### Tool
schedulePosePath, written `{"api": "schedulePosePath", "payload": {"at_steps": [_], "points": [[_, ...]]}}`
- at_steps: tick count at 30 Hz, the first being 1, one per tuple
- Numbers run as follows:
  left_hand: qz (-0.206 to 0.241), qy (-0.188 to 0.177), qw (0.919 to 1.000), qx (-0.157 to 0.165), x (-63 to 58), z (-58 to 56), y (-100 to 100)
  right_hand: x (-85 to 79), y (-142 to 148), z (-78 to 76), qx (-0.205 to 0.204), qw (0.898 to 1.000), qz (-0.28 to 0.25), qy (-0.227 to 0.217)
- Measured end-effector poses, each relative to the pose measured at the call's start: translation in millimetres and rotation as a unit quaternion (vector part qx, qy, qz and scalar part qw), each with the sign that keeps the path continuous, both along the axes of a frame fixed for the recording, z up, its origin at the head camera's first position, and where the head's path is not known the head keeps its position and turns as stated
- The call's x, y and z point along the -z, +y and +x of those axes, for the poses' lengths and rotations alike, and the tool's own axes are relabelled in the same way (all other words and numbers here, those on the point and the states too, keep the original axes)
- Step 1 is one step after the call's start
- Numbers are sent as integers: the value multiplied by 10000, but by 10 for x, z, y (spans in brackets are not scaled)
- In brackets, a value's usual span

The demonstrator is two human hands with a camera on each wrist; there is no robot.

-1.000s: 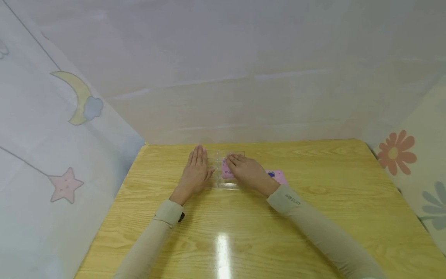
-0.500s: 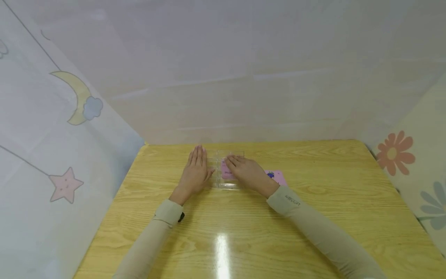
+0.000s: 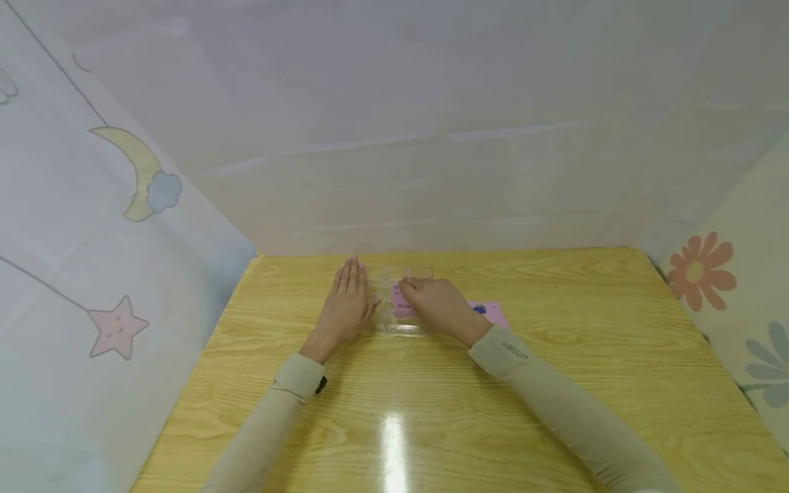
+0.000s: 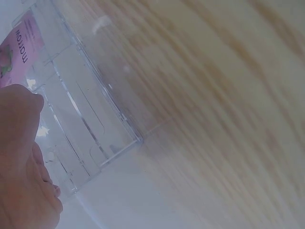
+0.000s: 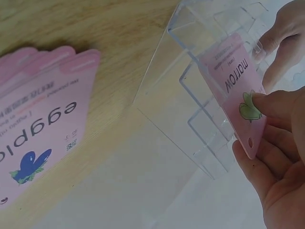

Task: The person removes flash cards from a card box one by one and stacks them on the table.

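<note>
A clear plastic tiered holder (image 3: pixel 402 328) stands near the table's back edge in the head view. My right hand (image 3: pixel 440 302) pinches a pink card (image 5: pixel 237 78) printed "marrow", the thumb over its green picture and fingers behind. In the right wrist view the card's worded end lies among the clear dividers (image 5: pixel 195 119); how deep it sits I cannot tell. My left hand (image 3: pixel 348 302), fingers straight, rests along the holder's left side. From the left wrist view, that hand (image 4: pixel 21 152) lies against the holder's clear wall (image 4: pixel 86 109).
Several pink cards lie fanned on the wooden table (image 3: pixel 308 424), right of the holder; the top one is an eggplant card (image 5: pixel 52 114). A printed cloth wall (image 3: pixel 394 171) rises right behind the table's back edge.
The fingers of my right hand have drawn in slightly at the marrow card, showing a bit more of its printed word. My left hand and the holder have stayed in place.
</note>
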State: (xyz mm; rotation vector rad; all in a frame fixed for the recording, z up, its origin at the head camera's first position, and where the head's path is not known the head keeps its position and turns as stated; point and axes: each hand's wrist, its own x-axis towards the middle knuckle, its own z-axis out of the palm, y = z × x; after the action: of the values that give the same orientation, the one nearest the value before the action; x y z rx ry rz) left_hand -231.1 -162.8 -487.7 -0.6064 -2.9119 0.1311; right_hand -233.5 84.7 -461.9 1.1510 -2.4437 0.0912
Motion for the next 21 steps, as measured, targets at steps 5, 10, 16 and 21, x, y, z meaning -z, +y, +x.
{"api": "schedulePosePath", "payload": {"at_steps": [5,10,16,21], "points": [[35,-96,9999,-32,-12,10,7,2,-1,-15,32,9999,-20,-119],[47,-65,10000,16,-17,13,8,-34,-1,-4,64,9998,-78,-195],[-22,-7,10000,21,-15,6,-1,-92,-13,4,81,9996,-71,-253],[-35,11,10000,7,-9,5,-6,-137,-24,7,121,9980,-171,-604]]}}
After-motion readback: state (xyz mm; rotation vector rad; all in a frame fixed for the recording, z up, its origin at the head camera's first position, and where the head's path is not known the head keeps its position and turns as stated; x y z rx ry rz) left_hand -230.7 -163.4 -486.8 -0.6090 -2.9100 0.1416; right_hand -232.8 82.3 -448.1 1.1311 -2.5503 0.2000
